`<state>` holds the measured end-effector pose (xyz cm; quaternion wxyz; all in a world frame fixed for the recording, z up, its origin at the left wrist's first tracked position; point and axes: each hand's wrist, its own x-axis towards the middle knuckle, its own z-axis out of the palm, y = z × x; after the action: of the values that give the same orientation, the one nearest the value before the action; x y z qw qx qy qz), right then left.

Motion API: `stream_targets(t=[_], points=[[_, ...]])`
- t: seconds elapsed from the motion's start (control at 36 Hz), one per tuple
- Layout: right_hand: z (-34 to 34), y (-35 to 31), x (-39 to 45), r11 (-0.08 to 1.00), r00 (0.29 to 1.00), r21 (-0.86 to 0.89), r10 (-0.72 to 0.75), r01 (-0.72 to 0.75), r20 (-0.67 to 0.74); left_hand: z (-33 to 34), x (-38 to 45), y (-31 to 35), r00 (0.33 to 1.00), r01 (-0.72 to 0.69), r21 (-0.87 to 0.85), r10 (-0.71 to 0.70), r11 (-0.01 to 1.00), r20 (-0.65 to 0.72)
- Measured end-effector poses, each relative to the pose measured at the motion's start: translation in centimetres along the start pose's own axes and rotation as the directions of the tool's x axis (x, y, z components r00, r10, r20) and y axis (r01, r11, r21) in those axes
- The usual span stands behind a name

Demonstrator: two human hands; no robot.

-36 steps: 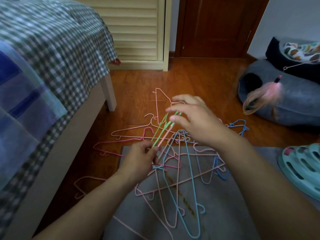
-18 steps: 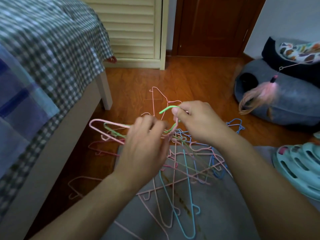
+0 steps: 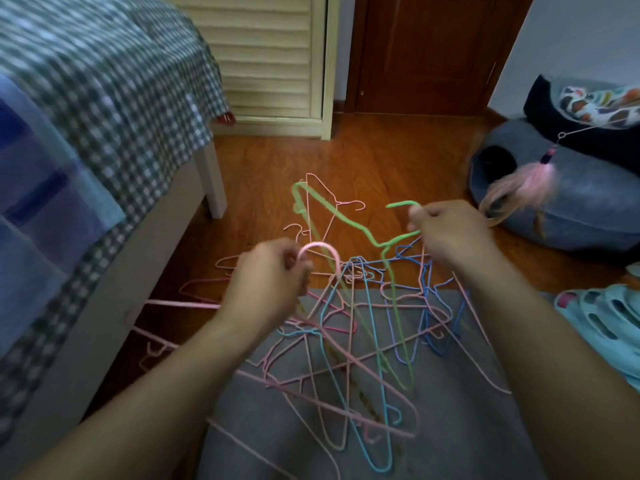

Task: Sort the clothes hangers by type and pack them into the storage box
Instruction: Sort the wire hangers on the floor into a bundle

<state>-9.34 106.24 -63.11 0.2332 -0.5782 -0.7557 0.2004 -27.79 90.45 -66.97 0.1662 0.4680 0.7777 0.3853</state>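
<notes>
Above a tangled heap of thin pastel wire hangers point(image 3: 363, 327) on the grey floor mat point(image 3: 450, 427), the right hand point(image 3: 446, 233) grips a green wire hanger point(image 3: 349, 220), the left hand point(image 3: 270, 278) a pink hanger's hook point(image 3: 320, 251). Interlocked hooks could snag, dragging others along; no storage box is visible.

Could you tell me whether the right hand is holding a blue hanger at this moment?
No, the right hand grips the green hanger just below its hook, while the blue hangers lie in the pile on the floor.
</notes>
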Motion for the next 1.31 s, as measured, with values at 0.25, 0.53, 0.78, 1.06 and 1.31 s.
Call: stream_targets(t=[0.25,0.53,0.78,1.06,1.31], points=[[-1.6,1.3,1.3,0.995,0.962,-0.013,-0.099,0.099,-0.255,-3.4,1.2,-0.4,0.985,0.153,0.104,-0.144,0.983,-0.091],[-0.8,-1.2,-0.7,0.962,0.971,0.266,0.006,0.059,-0.239,-3.6,0.7,2.1,0.906,0.418,-0.358,-0.352,0.835,0.235],[4.1,-7.7,-6.4,0.878,0.989,0.457,-0.137,0.145,-0.051,-1.6,-1.2,4.6,0.954,0.266,-0.537,-0.137,0.800,0.268],[6.2,-9.4,-7.7,0.940,0.976,0.287,-0.210,0.184,0.062,-0.4,-2.2,2.5,0.966,0.187,-0.434,-0.245,0.881,-0.080],[9.2,-9.0,-7.8,0.847,0.945,0.531,-0.177,0.005,0.274,-0.6,-1.9,0.7,0.896,0.343,-0.789,-0.429,0.510,0.113]])
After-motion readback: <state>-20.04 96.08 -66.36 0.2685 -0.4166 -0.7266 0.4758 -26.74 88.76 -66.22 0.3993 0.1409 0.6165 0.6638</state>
